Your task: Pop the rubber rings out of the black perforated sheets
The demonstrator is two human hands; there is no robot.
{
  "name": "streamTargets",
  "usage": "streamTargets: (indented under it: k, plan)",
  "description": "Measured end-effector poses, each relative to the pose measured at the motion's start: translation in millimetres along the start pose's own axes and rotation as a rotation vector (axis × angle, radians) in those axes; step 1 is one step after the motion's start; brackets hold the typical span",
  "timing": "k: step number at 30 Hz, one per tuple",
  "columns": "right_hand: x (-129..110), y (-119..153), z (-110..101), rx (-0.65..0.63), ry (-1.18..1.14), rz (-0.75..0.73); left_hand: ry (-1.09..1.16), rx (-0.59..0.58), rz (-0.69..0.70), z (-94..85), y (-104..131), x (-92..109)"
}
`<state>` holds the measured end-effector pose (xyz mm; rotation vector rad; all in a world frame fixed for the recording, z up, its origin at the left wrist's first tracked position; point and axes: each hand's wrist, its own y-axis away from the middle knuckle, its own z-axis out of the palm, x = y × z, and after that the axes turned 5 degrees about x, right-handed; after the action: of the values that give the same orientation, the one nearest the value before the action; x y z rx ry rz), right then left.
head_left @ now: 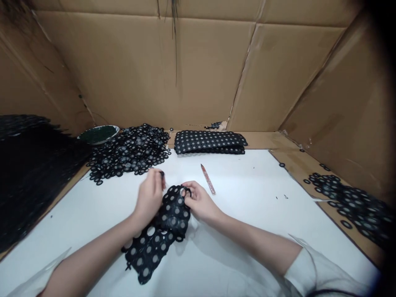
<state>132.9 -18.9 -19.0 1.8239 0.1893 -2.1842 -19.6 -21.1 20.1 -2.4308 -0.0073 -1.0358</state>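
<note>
My right hand (198,200) pinches the upper right corner of a black panel (173,214) made of joined rings. A dark loop stands out at its fingertips. The panel hangs down toward me, its lower end folded and slanting left. My left hand (150,196), a little blurred, is closed just above the panel's left edge. Between its fingertips shows a small black piece (162,174), too small to name for sure. The left fingers partly hide one another.
A heap of loose black rings (133,150) lies at the back left, by a dish (99,134). Behind are a folded ring panel (210,141) and a pointed reddish tool (208,179). More rings (355,202) lie right, a black stack (37,177) left. Cardboard walls (210,70) enclose the white tabletop (247,198).
</note>
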Motion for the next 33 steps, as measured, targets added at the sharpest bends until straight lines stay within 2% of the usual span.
streamTargets:
  k: [2,3,4,7,9,12,17,19,20,24,25,30,33]
  plan:
    - [2.4,-0.4,-2.1,-0.015,0.067,0.047,-0.041,0.139,-0.038,-5.7,-3.1,-1.3]
    - [3.9,-1.0,-3.3,-0.025,0.077,0.06,-0.094,0.142,-0.028,-7.2,-1.3,-1.4]
    - [5.5,-1.8,-4.3,-0.033,0.068,0.063,-0.146,0.091,0.01,-7.3,2.8,-1.2]
    - [9.4,-3.9,-5.7,-0.022,-0.023,0.053,-0.203,-0.188,0.19,0.3,22.8,0.1]
    - [9.9,-3.8,-5.5,-0.007,-0.061,0.05,-0.218,-0.305,0.259,7.4,34.3,0.8]
    - [6.8,-1.8,-5.2,-0.005,-0.043,0.028,-0.183,-0.408,0.238,11.7,40.4,2.1]
    - [2.8,1.0,-4.5,-0.026,-0.022,-0.003,-0.049,-0.519,0.142,6.0,32.2,6.7]
    - [5.0,2.0,-3.7,-0.043,-0.046,-0.003,-0.021,-0.509,0.105,2.4,24.3,6.6]
    - [6.5,2.6,-3.3,-0.05,-0.051,-0.002,-0.021,-0.455,0.079,0.1,19.5,5.9]
    - [11.3,4.2,-2.2,-0.041,0.032,0.014,-0.13,0.006,-0.021,-7.8,5.7,1.4]
    - [11.5,4.2,-2.0,-0.039,0.043,0.018,-0.16,0.039,-0.009,-7.9,6.1,0.9]
    - [10.8,4.1,-0.3,-0.027,-0.039,-0.042,-0.271,-0.239,0.22,4.0,23.6,2.0]
    - [10.5,6.1,0.7,-0.04,-0.032,-0.099,-0.277,-0.31,0.172,8.7,28.1,2.8]
